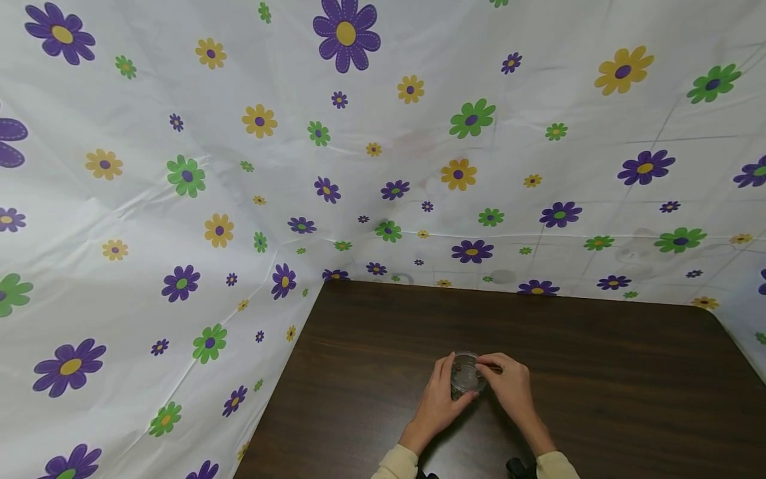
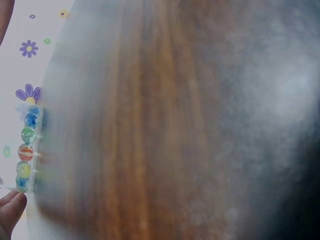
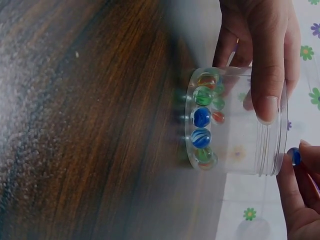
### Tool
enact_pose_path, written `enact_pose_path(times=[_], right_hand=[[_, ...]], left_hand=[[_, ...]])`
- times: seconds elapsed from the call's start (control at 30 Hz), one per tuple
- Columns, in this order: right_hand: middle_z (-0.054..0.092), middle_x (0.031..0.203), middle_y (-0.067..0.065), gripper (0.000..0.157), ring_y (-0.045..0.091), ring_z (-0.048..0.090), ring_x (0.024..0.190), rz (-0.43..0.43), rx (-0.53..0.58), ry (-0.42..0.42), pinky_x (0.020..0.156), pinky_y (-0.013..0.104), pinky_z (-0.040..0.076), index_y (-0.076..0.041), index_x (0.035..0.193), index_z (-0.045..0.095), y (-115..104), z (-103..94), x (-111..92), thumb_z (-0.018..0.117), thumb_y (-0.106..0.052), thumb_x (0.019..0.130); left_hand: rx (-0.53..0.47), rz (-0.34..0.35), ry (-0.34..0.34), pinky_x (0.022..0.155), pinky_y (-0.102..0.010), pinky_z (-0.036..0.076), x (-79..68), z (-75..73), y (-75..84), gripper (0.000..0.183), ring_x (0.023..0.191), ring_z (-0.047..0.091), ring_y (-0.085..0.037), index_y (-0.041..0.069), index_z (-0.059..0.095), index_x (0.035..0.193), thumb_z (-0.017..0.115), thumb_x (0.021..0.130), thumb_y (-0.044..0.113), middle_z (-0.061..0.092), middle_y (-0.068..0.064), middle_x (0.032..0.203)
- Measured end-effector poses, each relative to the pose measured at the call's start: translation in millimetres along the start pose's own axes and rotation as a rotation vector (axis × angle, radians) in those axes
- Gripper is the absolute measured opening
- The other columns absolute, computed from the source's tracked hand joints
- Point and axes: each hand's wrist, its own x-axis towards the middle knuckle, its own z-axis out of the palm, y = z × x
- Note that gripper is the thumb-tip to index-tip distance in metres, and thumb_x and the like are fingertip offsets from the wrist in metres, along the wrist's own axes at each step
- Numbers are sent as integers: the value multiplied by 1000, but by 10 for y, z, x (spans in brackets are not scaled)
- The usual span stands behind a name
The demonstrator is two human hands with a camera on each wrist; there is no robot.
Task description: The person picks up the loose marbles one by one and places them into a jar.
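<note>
A clear round plastic jar (image 1: pixel 468 374) stands upright on the table, its screw-threaded mouth uncovered. Several coloured glass marbles (image 3: pixel 201 117), blue, green and reddish, lie along its bottom. My left hand (image 1: pixel 435 402) grips the jar from the left side; in the right wrist view its thumb lies along the wall near the rim. At the rim's right side, my right hand (image 1: pixel 511 386) pinches a blue marble (image 3: pixel 294 156) between thumb and fingertips. The left wrist view catches only a row of marbles (image 2: pixel 26 152) and a fingertip at its edge.
The dark wood-grain table (image 1: pixel 610 379) extends around the hands. White cloth (image 1: pixel 137 219) printed with purple, green and yellow flowers hangs behind the table and along its left side. A dark device (image 1: pixel 519 468) sits by the right wrist.
</note>
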Motion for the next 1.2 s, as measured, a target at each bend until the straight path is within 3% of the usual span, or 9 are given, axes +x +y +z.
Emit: enact_pose_path(times=[0.53,1.2], right_hand=[[76,91,6,13,22,73,81,15,-9,-2,68,19,55,-2,92,81,-40,2,-15,83,6,82],[75,88,6,11,13,70,77,-15,3,12,67,11,50,-1,89,80,-31,-4,-13,84,6,81]], left_hand=[[-2,6,3,93,-38,55,-12,0,-13,82,122,60,-24,0,34,158,74,97,40,47,-11,145],[-3,15,17,93,-38,55,0,12,-2,82,122,60,-24,2,35,158,75,97,39,48,-12,145]])
